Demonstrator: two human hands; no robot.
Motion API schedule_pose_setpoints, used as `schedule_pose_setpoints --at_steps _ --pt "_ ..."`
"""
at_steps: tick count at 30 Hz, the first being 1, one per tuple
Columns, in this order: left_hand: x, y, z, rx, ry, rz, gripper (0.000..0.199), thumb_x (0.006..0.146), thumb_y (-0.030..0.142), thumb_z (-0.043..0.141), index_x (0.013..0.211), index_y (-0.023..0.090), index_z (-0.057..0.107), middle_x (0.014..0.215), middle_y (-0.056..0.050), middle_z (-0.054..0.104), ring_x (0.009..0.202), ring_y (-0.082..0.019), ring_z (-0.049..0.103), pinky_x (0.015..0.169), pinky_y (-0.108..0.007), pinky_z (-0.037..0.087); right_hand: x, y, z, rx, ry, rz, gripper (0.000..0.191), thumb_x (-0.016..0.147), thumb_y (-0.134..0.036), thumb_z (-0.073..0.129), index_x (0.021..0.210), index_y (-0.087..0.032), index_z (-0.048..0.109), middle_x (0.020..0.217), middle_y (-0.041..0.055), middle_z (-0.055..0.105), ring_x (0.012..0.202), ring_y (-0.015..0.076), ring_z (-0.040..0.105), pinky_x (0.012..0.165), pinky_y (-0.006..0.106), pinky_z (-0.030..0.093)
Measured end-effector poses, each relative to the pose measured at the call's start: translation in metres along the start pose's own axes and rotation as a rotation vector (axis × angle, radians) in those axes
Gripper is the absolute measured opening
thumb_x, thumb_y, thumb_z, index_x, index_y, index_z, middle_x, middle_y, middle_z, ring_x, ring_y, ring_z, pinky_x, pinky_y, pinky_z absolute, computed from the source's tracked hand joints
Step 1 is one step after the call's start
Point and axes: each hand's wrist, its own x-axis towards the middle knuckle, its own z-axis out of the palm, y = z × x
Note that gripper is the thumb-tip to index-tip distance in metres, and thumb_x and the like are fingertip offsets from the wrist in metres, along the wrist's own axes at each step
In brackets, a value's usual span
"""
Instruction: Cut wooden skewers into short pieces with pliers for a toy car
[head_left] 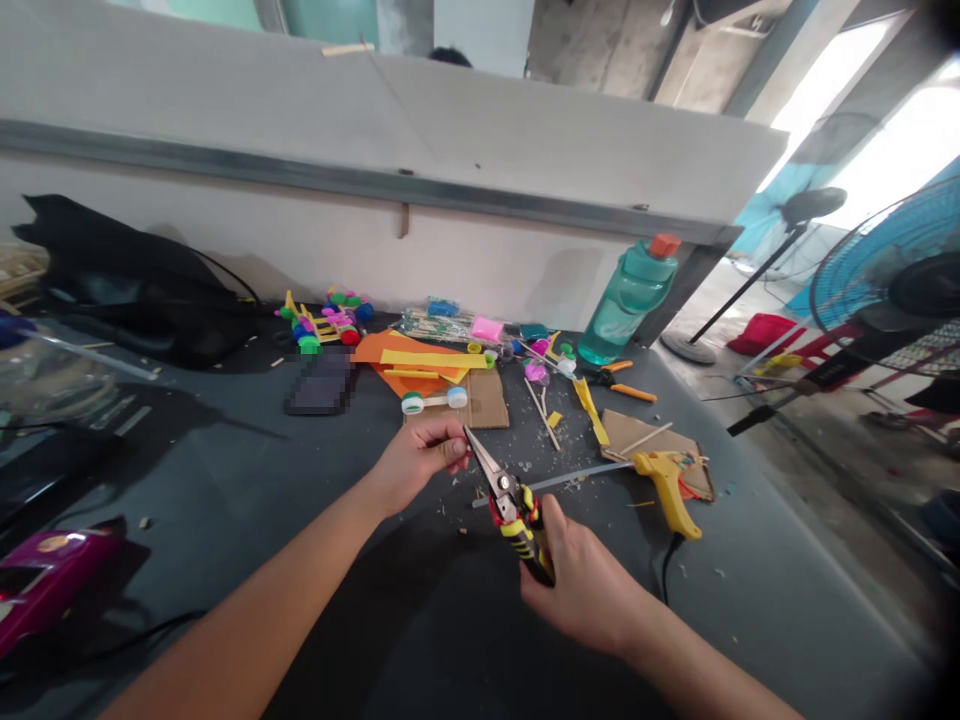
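Observation:
My right hand (581,580) grips a pair of aviation snips (521,525) with yellow-and-black handles, their steel jaws pointing up and left. The jaw tips sit right by the fingertips of my left hand (420,462). Those fingers are curled together, and anything pinched in them is hidden. A thin translucent rod (555,478), perhaps a glue stick, passes under the snips. To its right lies a yellow hot glue gun (666,495) with a black cord, resting beside a cardboard scrap (645,435).
Shavings are scattered over the dark work table (225,490). At the back stand a teal water bottle (628,300), a bottle-cap toy cart (322,325), orange paper (397,350) and orange-handled pliers (622,380). A black bag (127,280) lies left; a standing fan (892,280) is right.

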Motion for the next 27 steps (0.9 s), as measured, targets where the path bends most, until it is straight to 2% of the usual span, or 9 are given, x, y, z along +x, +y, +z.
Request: schedule_pose_setpoints --at_steps 5,11,13,19,23,27 --pt "-0.0015 0.0031 0.0071 -0.092 0.036 -0.030 0.026 0.079 0.036 0.067 0.071 0.014 0.058 0.060 0.002 0.054 0.052 -0.008 0.046 0.050 -0.021 0.034 0.0042 -0.0053 -0.0040 0.292 -0.041 -0.051 0.028 0.071 -0.021 0.053 0.096 -0.020 0.038 0.069 -0.0032 0.052 0.059 0.0135 0.047 0.055 0.023 0.035" --pt "-0.0032 0.0048 0.0059 -0.105 0.033 -0.065 0.032 0.082 0.041 0.062 0.068 0.013 0.059 0.058 0.001 0.054 0.051 -0.008 0.048 0.050 -0.021 0.035 0.0073 -0.0043 -0.0089 0.587 -0.035 -0.129 0.036 0.072 -0.023 0.054 0.106 -0.019 0.044 0.084 -0.0002 0.055 0.071 0.0153 0.049 0.067 0.025 0.041" --pt "-0.0028 0.0049 0.0057 -0.114 0.035 -0.062 0.032 0.082 0.041 0.062 0.068 0.013 0.059 0.058 0.001 0.054 0.051 -0.008 0.047 0.050 -0.021 0.035 0.0073 -0.0030 -0.0081 0.587 -0.047 -0.125 0.040 0.071 -0.024 0.056 0.109 -0.019 0.044 0.085 -0.0002 0.056 0.073 0.0162 0.050 0.070 0.027 0.042" --pt "-0.0012 0.0036 0.0068 -0.136 0.037 -0.050 0.033 0.081 0.041 0.063 0.066 0.013 0.057 0.058 0.002 0.053 0.051 -0.008 0.048 0.049 -0.020 0.035 0.0043 -0.0033 -0.0062 0.485 -0.112 -0.083 0.043 0.071 -0.025 0.058 0.109 -0.018 0.041 0.071 -0.0033 0.053 0.078 0.0190 0.052 0.073 0.029 0.041" --pt "-0.0017 0.0023 0.0063 -0.147 0.027 -0.055 0.032 0.080 0.041 0.064 0.068 0.012 0.058 0.057 0.002 0.052 0.050 -0.007 0.047 0.049 -0.020 0.035 0.0039 -0.0046 -0.0065 0.368 -0.101 -0.078 0.043 0.071 -0.027 0.059 0.108 -0.018 0.040 0.074 -0.0023 0.053 0.072 0.0163 0.049 0.063 0.026 0.038" --pt "-0.0020 0.0027 0.0058 -0.154 0.021 -0.068 0.033 0.078 0.042 0.066 0.067 0.012 0.057 0.057 0.002 0.052 0.050 -0.008 0.046 0.049 -0.020 0.034 0.0042 -0.0053 -0.0067 0.258 -0.083 -0.069 0.042 0.071 -0.029 0.059 0.106 -0.019 0.037 0.066 -0.0061 0.047 0.058 0.0122 0.043 0.052 0.023 0.031"
